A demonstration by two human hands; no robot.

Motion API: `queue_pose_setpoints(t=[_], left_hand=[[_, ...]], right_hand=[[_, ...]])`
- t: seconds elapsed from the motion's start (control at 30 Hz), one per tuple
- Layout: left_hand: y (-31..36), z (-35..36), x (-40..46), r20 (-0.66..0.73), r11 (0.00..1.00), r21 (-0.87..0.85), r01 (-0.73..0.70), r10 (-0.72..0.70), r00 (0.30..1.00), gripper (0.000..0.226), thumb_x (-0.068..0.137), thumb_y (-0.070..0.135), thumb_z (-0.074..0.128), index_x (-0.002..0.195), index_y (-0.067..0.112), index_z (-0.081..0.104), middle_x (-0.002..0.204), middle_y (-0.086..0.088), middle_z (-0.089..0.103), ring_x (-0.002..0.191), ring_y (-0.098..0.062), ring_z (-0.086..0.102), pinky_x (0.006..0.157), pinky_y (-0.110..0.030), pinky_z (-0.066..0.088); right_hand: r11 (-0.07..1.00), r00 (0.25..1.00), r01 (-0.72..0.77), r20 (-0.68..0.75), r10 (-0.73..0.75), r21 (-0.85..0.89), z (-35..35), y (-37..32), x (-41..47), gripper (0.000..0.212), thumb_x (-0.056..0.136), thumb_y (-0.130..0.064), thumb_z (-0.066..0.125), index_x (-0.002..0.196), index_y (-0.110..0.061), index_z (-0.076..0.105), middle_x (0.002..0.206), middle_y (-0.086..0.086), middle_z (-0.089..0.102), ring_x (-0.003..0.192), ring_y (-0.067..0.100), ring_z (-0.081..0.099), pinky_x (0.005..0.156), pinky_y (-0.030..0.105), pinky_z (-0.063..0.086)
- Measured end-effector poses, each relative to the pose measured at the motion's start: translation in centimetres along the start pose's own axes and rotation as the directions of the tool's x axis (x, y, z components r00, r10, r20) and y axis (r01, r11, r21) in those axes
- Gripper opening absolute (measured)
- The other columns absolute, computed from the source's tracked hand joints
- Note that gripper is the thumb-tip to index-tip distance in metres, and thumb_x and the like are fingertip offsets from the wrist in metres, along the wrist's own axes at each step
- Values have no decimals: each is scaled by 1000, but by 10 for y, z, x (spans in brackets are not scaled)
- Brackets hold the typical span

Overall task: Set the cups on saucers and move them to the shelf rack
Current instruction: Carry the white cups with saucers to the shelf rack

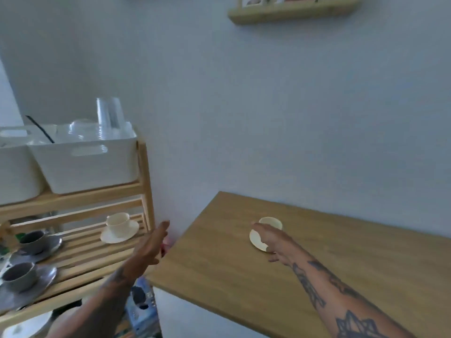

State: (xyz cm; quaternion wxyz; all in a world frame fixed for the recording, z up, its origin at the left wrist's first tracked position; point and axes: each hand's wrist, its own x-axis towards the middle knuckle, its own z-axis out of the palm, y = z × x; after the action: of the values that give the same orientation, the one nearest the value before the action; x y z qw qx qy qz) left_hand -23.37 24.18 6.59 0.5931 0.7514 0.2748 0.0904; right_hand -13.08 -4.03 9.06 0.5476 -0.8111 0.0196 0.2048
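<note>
A cream cup (272, 222) sits on a cream saucer (256, 240) on the wooden table (317, 276). My right hand (271, 241) reaches over the saucer's near side, fingers spread and touching it; whether it grips is unclear. My left hand (152, 243) hangs open between the table and the wooden shelf rack (144, 191), holding nothing. On the rack's slatted shelf stand a cream cup on its saucer (119, 228) and two grey cups on grey saucers (33, 241) (19, 276).
White plastic bins (85, 162) with clear plastic cups fill the rack's top shelf. A wall (268, 106) stands right behind the table and rack. A wooden wall shelf (292, 11) hangs high up. Coloured items (144, 303) lie below, between rack and table.
</note>
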Motion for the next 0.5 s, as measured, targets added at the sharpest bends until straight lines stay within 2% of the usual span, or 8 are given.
queue_pose_setpoints(t=[0.07, 0.1, 0.17, 0.23, 0.37, 0.5], left_hand=[[25, 46, -1, 83, 999, 46, -28, 24, 996, 65, 93, 64, 42, 130, 13, 56, 126, -13, 57, 113, -35, 56, 71, -37, 49], [38, 66, -1, 122, 997, 64, -53, 45, 992, 63, 93, 63, 44, 129, 13, 56, 124, -12, 56, 108, -31, 56, 68, -35, 49], [59, 102, 0, 192, 989, 95, -115, 95, 977, 55, 92, 60, 49, 122, 15, 60, 115, -7, 57, 97, -23, 56, 73, -37, 51], [73, 128, 4, 255, 981, 122, -152, 117, 960, 51, 90, 60, 51, 119, 18, 60, 115, -4, 57, 100, -21, 56, 78, -39, 51], [75, 168, 29, 304, 967, 200, -161, 95, 948, 47, 91, 56, 54, 116, 18, 61, 111, -3, 61, 101, -22, 60, 83, -41, 53], [68, 209, 77, 338, 953, 249, -174, 83, 938, 40, 93, 48, 56, 117, 17, 62, 118, -2, 62, 103, -19, 59, 86, -42, 55]], right_hand=[[999, 994, -40, -97, 40, 3, -49, 15, -10, 56, 95, -51, 53, 145, -27, 47, 150, 5, 43, 132, 32, 46, 108, 52, 42], [999, 992, -41, -115, 45, 31, -70, 23, -12, 55, 95, -51, 53, 145, -28, 46, 153, 5, 42, 137, 33, 43, 109, 53, 40], [995, 989, -34, -141, 47, 97, -107, 37, -12, 56, 96, -51, 54, 146, -27, 45, 156, 7, 39, 143, 35, 37, 110, 55, 37], [991, 985, -38, -162, 60, 131, -129, 47, -9, 57, 96, -51, 54, 146, -25, 44, 157, 9, 38, 143, 35, 36, 110, 55, 37], [985, 980, -80, -171, 106, 153, -138, 61, 15, 50, 95, -51, 57, 138, -27, 50, 150, 8, 43, 138, 36, 41, 109, 53, 41], [982, 973, -97, -191, 128, 164, -135, 67, 64, 36, 92, -49, 61, 123, -33, 58, 143, 2, 48, 133, 29, 45, 107, 51, 44]])
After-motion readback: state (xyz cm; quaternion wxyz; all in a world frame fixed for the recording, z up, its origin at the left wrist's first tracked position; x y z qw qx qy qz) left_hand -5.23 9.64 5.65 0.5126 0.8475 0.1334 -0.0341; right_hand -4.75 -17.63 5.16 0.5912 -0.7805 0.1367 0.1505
